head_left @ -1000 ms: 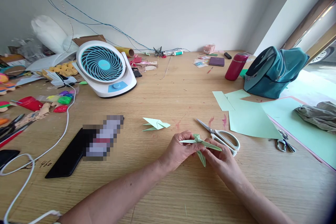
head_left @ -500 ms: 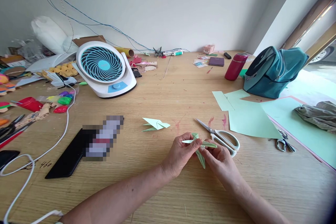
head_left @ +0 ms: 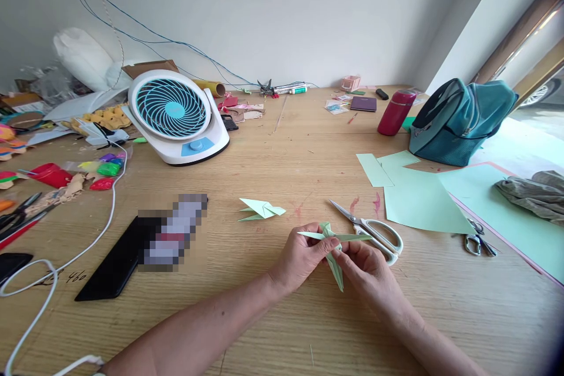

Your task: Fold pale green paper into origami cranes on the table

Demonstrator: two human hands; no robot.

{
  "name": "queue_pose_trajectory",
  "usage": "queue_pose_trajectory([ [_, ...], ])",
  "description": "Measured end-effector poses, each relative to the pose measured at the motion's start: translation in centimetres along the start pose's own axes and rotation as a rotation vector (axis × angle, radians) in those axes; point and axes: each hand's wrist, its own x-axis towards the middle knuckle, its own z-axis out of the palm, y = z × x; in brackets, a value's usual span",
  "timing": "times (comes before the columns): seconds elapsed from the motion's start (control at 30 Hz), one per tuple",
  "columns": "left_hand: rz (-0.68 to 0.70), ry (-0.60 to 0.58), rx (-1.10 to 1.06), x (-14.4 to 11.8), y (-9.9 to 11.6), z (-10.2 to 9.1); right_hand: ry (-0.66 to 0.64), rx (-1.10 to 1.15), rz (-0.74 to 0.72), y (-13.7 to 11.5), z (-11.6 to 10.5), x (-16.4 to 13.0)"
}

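Fingers (head_left: pixel 328 244) of my left hand (head_left: pixel 299 261) pinch a figure (head_left: pixel 336 273) of creased, pale green paper near its middle, and those of my right hand (head_left: pixel 372 270) pinch it just beside. From my remote view, two slim, pointed paper arms stick out sideways and a tapering strip hangs down between the hands, above the tabletop (head_left: pixel 282 164) with its streaky wood grain. Scissors (head_left: pixel 360 225), white looped handles and pointed metal blades, lie just beyond the right hand. Left of them I see a sharply folded bird (head_left: pixel 262 209) in the same green. Farther right are smooth, straight-edged sheets (head_left: pixel 423 202), a glossy red flask (head_left: pixel 396 114) and a soft teal bag (head_left: pixel 462 123).
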Motion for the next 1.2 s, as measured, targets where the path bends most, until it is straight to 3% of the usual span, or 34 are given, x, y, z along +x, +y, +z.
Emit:
queue_pose_trajectory([
  [0.2,0.073,0.073,0.136,0.3,-0.2,-0.5,-0.097,-0.016,-0.059,-0.6,-0.8,0.1],
  [0.47,-0.084,0.051,0.046,0.3,-0.7,-0.2,0.127,0.091,-0.161,-0.8,-2.7,0.7],
  [0.93,-0.158,0.031,-0.033,0.2,0.0,-0.1,0.140,0.141,-0.140,-1.3,-2.7,0.9],
  [1.2,-0.169,0.023,-0.017,0.2,0.0,-0.1,0.072,0.246,-0.145,-0.8,-2.6,1.0],
])
